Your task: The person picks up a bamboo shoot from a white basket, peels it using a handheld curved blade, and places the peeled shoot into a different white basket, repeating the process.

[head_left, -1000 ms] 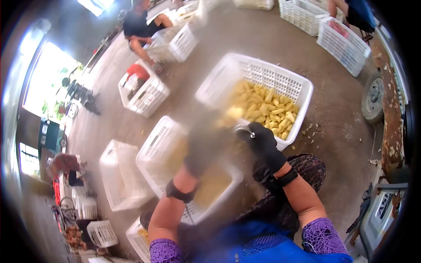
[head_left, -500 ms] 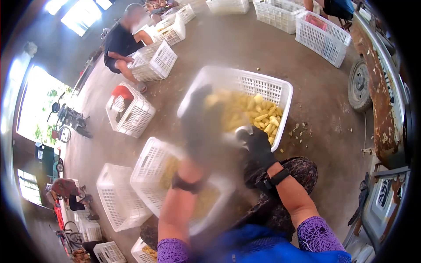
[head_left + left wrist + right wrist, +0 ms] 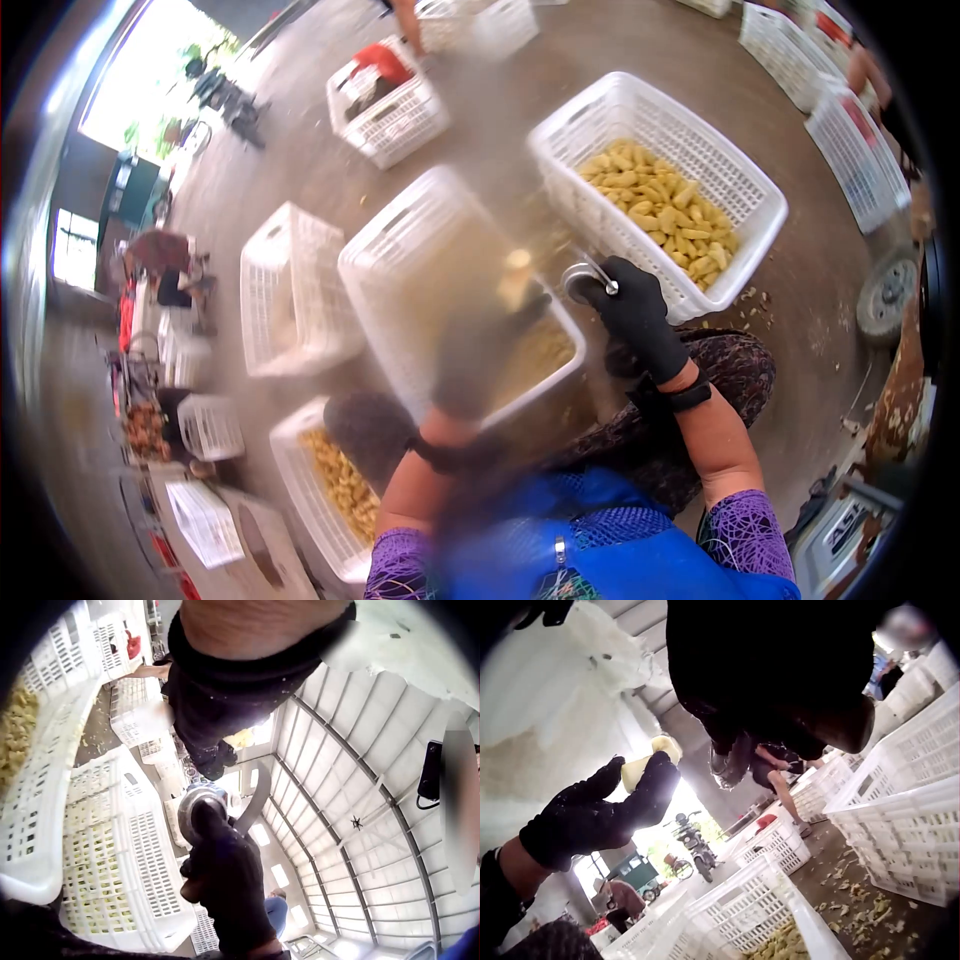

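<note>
My gloved left hand (image 3: 490, 345), blurred in the head view, is over the near white crate (image 3: 385, 265). Between thumb and fingers it pinches a pale yellow peeled piece (image 3: 649, 766), which the right wrist view shows from the side. In my gloved right hand (image 3: 640, 305) is a metal tool (image 3: 590, 280); from the left wrist a curved blade (image 3: 256, 799) and a round metal part (image 3: 199, 814) show on it. That hand is beside the far crate (image 3: 765, 205), where many yellow peeled pieces (image 3: 660, 205) lie. The tool and the held piece are apart.
At my lower left stands a crate (image 3: 300, 500) of yellow-brown pieces; another crate (image 3: 290, 345) is left of the near one. A crate with a red item (image 3: 385, 65) stands farther off. Scraps (image 3: 855, 900) litter the floor. Other people sit among crates; a motorcycle (image 3: 228, 100) stands by the doorway.
My left hand, over the far crate half a second ago, is back over the near crate, with the yellow piece plainly showing. My right hand keeps the metal tool. The head view has turned.
</note>
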A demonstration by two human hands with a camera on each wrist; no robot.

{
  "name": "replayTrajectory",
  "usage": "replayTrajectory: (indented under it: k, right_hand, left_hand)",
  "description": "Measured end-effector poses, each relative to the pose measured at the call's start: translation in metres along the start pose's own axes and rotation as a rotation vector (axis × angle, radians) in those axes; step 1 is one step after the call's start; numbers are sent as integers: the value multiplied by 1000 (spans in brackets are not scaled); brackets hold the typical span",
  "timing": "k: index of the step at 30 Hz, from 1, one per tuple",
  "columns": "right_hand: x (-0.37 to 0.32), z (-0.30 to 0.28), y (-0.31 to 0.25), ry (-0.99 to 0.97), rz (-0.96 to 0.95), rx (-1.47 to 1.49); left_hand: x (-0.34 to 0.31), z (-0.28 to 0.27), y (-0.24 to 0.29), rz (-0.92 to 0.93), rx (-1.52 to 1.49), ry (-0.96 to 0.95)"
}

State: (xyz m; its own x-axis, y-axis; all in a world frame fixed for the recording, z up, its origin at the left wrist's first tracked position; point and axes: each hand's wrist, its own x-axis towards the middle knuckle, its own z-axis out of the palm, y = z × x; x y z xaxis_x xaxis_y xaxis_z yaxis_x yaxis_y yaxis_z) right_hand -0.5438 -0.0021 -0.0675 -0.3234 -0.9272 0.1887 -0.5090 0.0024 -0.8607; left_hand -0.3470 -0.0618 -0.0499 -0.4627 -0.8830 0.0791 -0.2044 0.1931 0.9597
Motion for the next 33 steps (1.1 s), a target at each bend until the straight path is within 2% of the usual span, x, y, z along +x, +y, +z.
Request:
replayTrajectory:
  k: [2,3,4,5,6,7,8,9,10,11,14,15,17,21,23,24,27,30,32,33]
  right_hand:
    - [-3,23,-12,30,-313,-131]
    - [-7,32,-20,3,-270,-116]
    - [-7,43,-23,-30,-280,-114]
    - [-8,54,-24,-89,-400,-182]
    - [-9,65,-24,-143,-519,-249]
    - [-11,79,-22,-167,-484,-125]
    - [-13,89,-21,-185,-491,-129]
    - [-13,98,-23,-222,-523,-256]
    - [-13,105,-26,-257,-556,-384]
    - [-12,111,-30,-274,-565,-387]
    - [-8,128,-36,-321,-626,-409]
    - [-8,135,-33,-321,-647,-424]
    - [-7,145,-27,-323,-668,-444]
    - [-4,151,-26,-373,-709,-416]
    - [-3,152,-27,-374,-720,-393]
    - [-4,154,-27,-363,-722,-432]
    - [-1,157,-18,-342,-729,-483]
    - [4,159,-11,-315,-732,-507]
    - [8,157,-13,-299,-730,-522]
    - [9,157,-15,-260,-769,-524]
  left_hand:
    - [-21,-15,25,-226,189,-30]
    - [-30,-22,13,-247,178,-2]
    - [-39,-30,-5,-71,291,-9]
    - [-45,-36,-12,106,407,-21]
    - [-53,-42,-14,90,400,-3]
    - [-58,-47,-5,-8,98,32]
    - [-62,-52,-2,-97,-205,68]
    - [-68,-60,-10,-100,-215,84]
    - [-75,-68,-18,-40,-2,74]
    - [-80,-74,-24,14,212,62]
    - [-80,-85,-23,37,364,156]
    - [-84,-86,-26,30,357,163]
    - [-90,-87,-32,-54,-16,241]
    - [-99,-90,-31,17,-69,278]
    - [-102,-94,-38,115,193,237]
    - [-104,-94,-39,117,192,238]
    - [-102,-91,-36,43,125,249]
    - [-101,-88,-44,-10,-32,243]
    - [-104,-83,-45,-78,-271,306]
    - [-104,-82,-46,-79,-271,305]
